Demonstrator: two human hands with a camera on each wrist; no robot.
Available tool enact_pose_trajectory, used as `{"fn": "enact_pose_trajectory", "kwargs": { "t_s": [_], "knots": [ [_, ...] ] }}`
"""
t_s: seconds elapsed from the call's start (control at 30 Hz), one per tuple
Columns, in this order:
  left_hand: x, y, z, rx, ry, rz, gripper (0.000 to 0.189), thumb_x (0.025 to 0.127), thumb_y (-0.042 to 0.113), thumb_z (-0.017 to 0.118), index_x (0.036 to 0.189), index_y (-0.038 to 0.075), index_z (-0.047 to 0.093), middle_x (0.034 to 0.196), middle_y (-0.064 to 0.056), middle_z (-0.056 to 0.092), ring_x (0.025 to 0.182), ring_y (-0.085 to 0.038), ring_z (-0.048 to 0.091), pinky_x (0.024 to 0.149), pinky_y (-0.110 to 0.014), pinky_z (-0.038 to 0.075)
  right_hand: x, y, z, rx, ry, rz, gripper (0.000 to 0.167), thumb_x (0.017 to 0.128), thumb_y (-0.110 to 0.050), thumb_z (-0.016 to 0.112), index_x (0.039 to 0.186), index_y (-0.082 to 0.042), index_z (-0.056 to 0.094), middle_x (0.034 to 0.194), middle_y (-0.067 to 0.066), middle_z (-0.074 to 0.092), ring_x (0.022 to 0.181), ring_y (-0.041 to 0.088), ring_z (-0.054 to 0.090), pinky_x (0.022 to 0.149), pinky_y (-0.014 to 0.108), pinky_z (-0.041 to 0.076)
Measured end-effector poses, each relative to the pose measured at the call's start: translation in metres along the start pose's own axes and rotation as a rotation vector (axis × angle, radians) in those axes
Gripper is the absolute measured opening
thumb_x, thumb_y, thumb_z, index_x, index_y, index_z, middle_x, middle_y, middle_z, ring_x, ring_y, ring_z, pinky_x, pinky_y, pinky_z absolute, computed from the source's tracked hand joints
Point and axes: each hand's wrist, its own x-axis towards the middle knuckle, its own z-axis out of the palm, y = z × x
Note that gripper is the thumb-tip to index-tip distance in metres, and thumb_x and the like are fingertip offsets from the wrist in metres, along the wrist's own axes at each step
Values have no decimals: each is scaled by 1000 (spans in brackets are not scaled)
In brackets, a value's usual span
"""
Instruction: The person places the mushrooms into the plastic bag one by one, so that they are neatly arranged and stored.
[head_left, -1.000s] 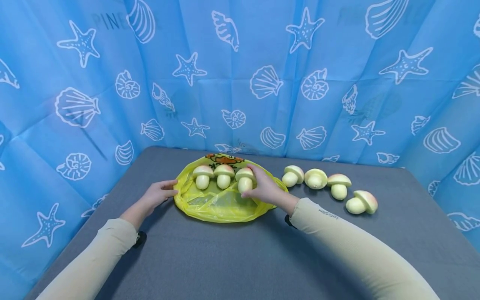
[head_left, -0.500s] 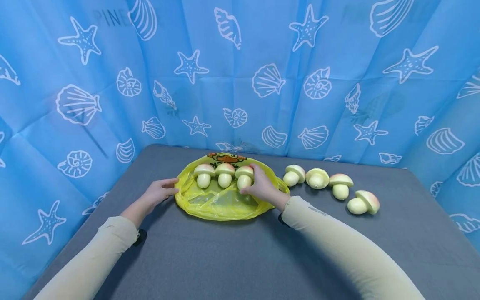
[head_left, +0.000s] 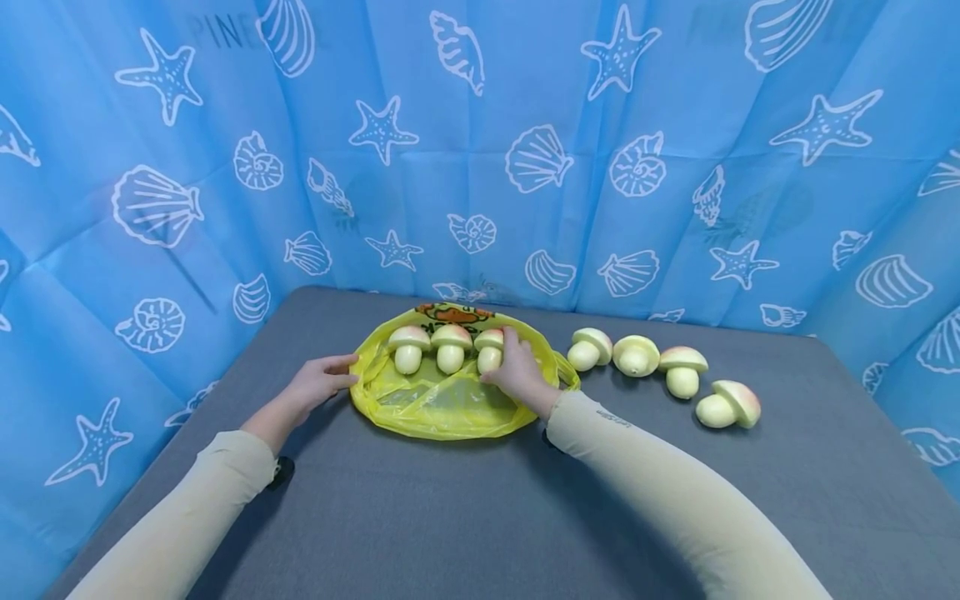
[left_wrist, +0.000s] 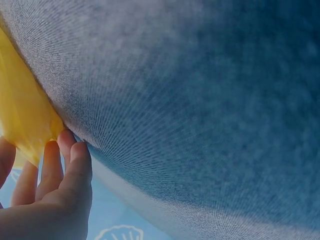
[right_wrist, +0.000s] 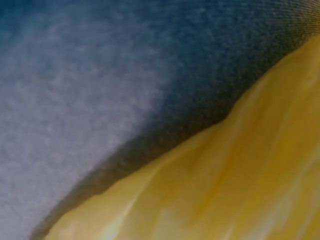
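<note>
Mushroom (head_left: 489,357) partly behind right hand (head_left: 522,372)

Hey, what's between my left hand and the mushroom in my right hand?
Two more mushrooms, side by side in the yellow bag, and the bag's left side. The head view shows this.

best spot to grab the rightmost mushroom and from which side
Probably its stem, from the near side: the rightmost mushroom lies tipped, cap to the right, leaving the narrower stem exposed, while the neighbouring mushroom sits beyond, to the left.
</note>
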Motion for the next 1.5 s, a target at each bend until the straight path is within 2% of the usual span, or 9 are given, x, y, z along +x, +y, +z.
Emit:
{"fn": "enact_pose_trajectory", "kwargs": {
  "t_s": [0.13, 0.4, 0.93, 1.27, 1.5],
  "knots": [
    [1, 0, 0, 2, 6, -2, 56, 101, 17, 52, 150, -1, 30, 152, -26, 29, 139, -40, 28, 110, -53, 30, 2, -2, 2, -10, -1, 21, 93, 83, -9, 77, 151, 2, 15, 144, 31, 35, 128, 41, 41, 101, 48, 41],
    [2, -2, 0, -2, 12, -6, 57, 101, 16, 53, 150, -1, 31, 152, -26, 30, 139, -40, 29, 110, -53, 30, 3, -2, 3, -13, 16, 35, 87, 80, -8, 79, 145, 6, 22, 136, 30, 42, 123, 40, 47, 99, 47, 44],
    [2, -3, 2, -1, 30, -17, 56, 101, 17, 52, 150, 0, 31, 152, -26, 30, 139, -40, 29, 109, -53, 31, -4, -1, -3, 22, -10, 28, 93, 83, -12, 78, 151, 3, 16, 148, 29, 29, 135, 41, 33, 106, 50, 36],
    [1, -2, 1, -12, 14, -18, 57, 101, 17, 52, 151, 0, 30, 153, -26, 29, 139, -40, 29, 110, -53, 30, -13, -2, -17, 46, -21, 17, 89, 84, -13, 77, 151, 3, 20, 151, 26, 30, 138, 39, 30, 109, 50, 33],
    [2, -3, 1, -12, 14, -19, 56, 101, 17, 51, 150, 0, 30, 152, -26, 30, 138, -40, 29, 110, -53, 31, -28, -4, -30, 72, -21, -15, 85, 85, -13, 76, 151, 2, 24, 154, 24, 28, 139, 38, 29, 108, 51, 34]
  ]
}}
